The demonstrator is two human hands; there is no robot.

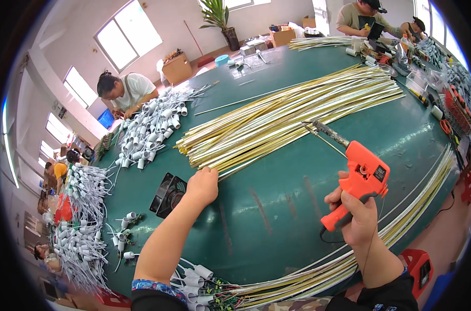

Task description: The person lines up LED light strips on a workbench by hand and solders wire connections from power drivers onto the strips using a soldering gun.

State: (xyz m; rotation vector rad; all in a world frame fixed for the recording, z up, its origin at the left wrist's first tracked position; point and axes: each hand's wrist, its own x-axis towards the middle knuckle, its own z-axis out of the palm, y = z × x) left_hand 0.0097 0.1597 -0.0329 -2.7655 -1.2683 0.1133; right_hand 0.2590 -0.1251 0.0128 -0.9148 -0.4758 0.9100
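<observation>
My right hand [361,220] grips the handle of an orange soldering gun [364,168], whose metal tip points up and left over the near edge of a pile of long thin LED strips [292,116], yellow and white. A thin wire hangs from the gun past my wrist. My left hand [203,185] is closed at the near left end of that pile, on the end of a strip; its fingertips are partly hidden. Beside it stands a black square fan [169,195]. Strips with white lamp sockets [196,280] at their ends lie along the table edge before me.
Heaps of white sockets with wires [152,122] cover the left side of the green table [266,207]. Across it a person [125,93] handles sockets. Two people work at the far right near tools and wires. A red stool [418,269] stands at the lower right.
</observation>
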